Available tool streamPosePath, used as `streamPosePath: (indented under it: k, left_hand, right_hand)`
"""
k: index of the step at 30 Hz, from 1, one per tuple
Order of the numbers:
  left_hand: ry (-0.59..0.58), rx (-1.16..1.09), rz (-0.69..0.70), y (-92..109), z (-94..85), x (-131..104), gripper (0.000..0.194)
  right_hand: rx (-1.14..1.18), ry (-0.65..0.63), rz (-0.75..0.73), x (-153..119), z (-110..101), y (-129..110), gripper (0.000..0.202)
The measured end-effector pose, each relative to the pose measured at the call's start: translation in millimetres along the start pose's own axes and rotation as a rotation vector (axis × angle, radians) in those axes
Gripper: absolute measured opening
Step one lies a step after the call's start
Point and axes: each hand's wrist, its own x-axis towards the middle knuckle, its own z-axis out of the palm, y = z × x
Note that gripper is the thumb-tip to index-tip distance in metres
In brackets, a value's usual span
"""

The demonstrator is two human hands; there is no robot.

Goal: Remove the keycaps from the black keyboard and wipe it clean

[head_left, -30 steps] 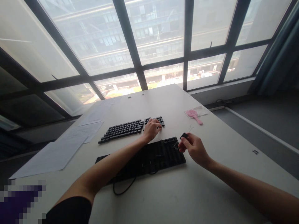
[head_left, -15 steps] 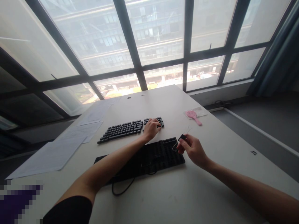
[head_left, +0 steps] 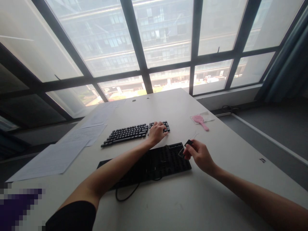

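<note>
Black keycaps (head_left: 127, 134) lie in keyboard-like rows on the white table. My left hand (head_left: 158, 132) rests over the smaller right-hand group of keycaps (head_left: 166, 124), its fingers bent; whether it grips one is hidden. Nearer to me lies a black keyboard base (head_left: 154, 165) with a cable, partly under my left forearm. At the base's right end, my right hand (head_left: 196, 154) pinches a small black keycap (head_left: 189, 143). A thin wire tool (head_left: 196, 134) sticks out beyond those fingers.
A pink hairbrush (head_left: 201, 121) on a clear plastic wrapper lies at the right. Paper sheets (head_left: 57, 157) cover the table's left side. A small dark item (head_left: 262, 160) is near the right edge. Windows stand behind the table.
The whole view has shifted slightly. My left fingers have moved a little over the keycaps; my right hand keeps its pinch in nearly the same place.
</note>
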Motion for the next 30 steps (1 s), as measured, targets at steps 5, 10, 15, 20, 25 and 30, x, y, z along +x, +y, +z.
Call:
streamPosePath:
  k: [5,10,15,20,25,30]
  left_hand:
    - [0.121,0.011,-0.027,-1,-35.3,-10,0.027]
    - [0.183,-0.046,-0.047,-33,-91.4,-51,0.024]
    - [0.194,-0.065,-0.211,-80,-133.5,-130,0.027]
    - [0.192,-0.01,-0.391,-121,-147.0,-214,0.029]
    - [0.158,-0.116,-0.558,-146,-130.9,-261,0.034]
    - [0.141,-0.223,-0.595,-158,-119.3,-264,0.043]
  right_hand:
    - [-0.004,-0.006,-0.01,0,-1,0,0.028]
    - [-0.032,0.001,-0.02,2,-4,1,0.023]
    - [-0.113,0.003,-0.017,-1,-4,-2,0.022]
    - [-0.196,0.0,0.021,-4,1,6,0.024]
    - [-0.23,0.015,0.148,2,4,22,0.031]
    - [-0.3,0.009,0.159,5,2,30,0.043]
